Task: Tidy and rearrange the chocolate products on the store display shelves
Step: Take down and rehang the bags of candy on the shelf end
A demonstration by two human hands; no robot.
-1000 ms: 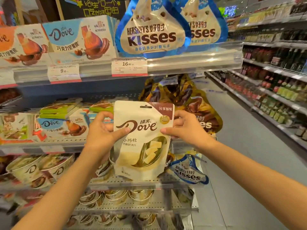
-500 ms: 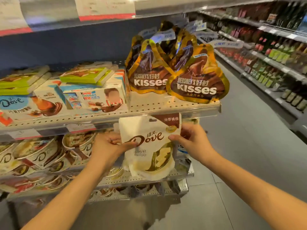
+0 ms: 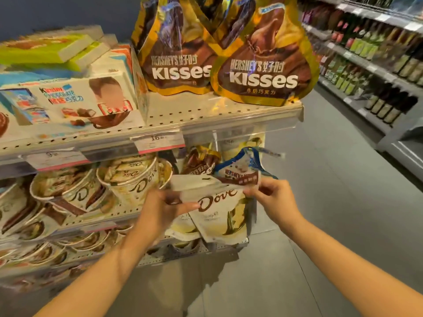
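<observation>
The white Dove pouch [image 3: 217,207] is hanging between your two hands, just in front of the lower shelf [image 3: 103,219] at the right end of the display. Your left hand [image 3: 160,209] is pinching its upper left corner, thumb lying across the front near the brown logo; your right hand [image 3: 270,197] is pinching the upper right corner, fingers curled behind it. The frame is blurred, so exact finger placement is hard to read.

You are probably dealing with something light and floppy here: a thin, glossy plastic film with loose pieces inside, so the bottom is likely sagging and the top seam is the stiffest part. Holding both top corners looks like the sensible choice, since the slick film could slide under a flat palm, and squeezing the belly could crush the chocolate.

Just behind the pouch, a blue-and-white bag [image 3: 242,170] is sitting tilted, with a brown bag [image 3: 201,161] to its left; whether the pouch is touching them is not clear. Left of your hands, round paper tubs [image 3: 135,181] are lying tipped on their sides. On the shelf above, two shiny gold teardrop-shaped bags [image 3: 263,72] are standing upright beside flat cardboard boxes [image 3: 75,104]. A price tag [image 3: 158,143] is clipped to the clear plastic rail. Bottles [image 3: 389,65] are lining the far right aisle.
</observation>
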